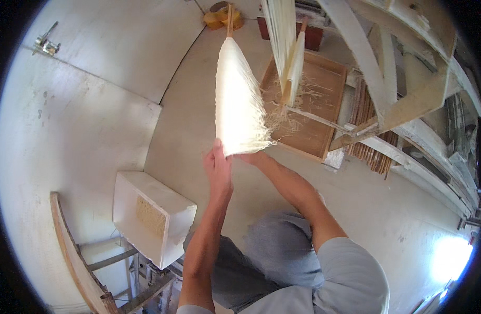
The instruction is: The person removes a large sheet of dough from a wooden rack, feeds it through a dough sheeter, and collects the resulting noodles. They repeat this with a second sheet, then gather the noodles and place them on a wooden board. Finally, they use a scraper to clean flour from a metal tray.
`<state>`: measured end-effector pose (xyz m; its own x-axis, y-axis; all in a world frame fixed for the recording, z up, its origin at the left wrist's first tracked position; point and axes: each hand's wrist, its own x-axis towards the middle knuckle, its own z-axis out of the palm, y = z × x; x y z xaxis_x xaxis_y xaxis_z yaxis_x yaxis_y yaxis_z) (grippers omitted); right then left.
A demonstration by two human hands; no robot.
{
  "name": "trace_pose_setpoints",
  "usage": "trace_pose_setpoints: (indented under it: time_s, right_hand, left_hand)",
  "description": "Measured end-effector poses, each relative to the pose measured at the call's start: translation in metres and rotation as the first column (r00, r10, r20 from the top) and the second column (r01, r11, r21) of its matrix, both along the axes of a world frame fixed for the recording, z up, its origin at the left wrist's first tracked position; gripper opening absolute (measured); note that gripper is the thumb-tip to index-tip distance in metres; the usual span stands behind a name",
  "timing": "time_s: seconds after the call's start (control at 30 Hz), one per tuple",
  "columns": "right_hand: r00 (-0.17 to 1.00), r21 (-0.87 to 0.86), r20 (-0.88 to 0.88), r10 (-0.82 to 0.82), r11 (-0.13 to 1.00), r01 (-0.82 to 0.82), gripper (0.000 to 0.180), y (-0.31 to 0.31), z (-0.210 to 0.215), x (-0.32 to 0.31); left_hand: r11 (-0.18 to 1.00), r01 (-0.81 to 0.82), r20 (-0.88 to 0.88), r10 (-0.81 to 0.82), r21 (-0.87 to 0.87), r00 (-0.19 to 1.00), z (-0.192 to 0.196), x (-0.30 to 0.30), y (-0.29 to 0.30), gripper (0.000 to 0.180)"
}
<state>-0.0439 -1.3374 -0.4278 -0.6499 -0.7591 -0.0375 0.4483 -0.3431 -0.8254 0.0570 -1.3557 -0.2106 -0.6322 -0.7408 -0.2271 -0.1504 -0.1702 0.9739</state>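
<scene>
"White strand bundle (pixel 238 99), fan-shaped, middle of the view. What did we put for position?"

"We put it over the floor (pixel 183 125), in front of the person. Narrow far end, with a wooden stick (pixel 230 21) poking out; broad near end, right edge frayed toward the wooden tray (pixel 324 123)."

"Hands?"

"We had the left hand (pixel 218 163) closed on the near left corner, thumb up its edge. The right hand (pixel 250 157) reached in behind the near edge; fingers hidden, so we couldn't tell if it gripped."

"Step?"

"We judged it as steadying or straightening the near edge. We couldn't settle which."

"And the next move?"

"We reckoned it called for a firm left hold, even tension, and room beside the second bundle (pixel 298 63) and the wooden frame (pixel 416 107). We thought a rough tug could snap strands; broken bits already lay in the tray."

"Foam box?"

"White box (pixel 180 222), lower left, well apart from the bundle. We noted it and moved on."
</scene>
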Motion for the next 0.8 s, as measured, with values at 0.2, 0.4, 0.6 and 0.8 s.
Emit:
trace_pose_setpoints:
  time_s: [0.2,0.4,0.6,0.8]
  right_hand:
    - [0.996,-0.293,0.016,-0.093,0.952,0.093,0.06,0.031,0.05,-0.013]
    - [0.777,-0.719,0.547,0.311,0.65,0.246,0.055,0.031,0.116,-0.015]
    - [0.89,-0.834,0.335,0.31,0.537,0.126,0.026,0.021,0.161,-0.031]
    - [0.767,-0.579,0.621,0.163,0.755,0.308,0.02,0.031,0.263,-0.018]
  left_hand:
    - [0.974,-0.19,0.052,0.185,0.126,0.981,-0.003,0.077,-0.004,0.045]
    - [0.944,-0.271,-0.047,0.285,0.186,0.958,-0.009,0.118,-0.015,0.042]
    - [0.926,-0.319,-0.09,0.342,0.205,0.935,0.016,0.129,-0.026,0.038]
    - [0.951,-0.246,-0.103,0.268,0.188,0.958,0.097,0.158,-0.024,0.029]
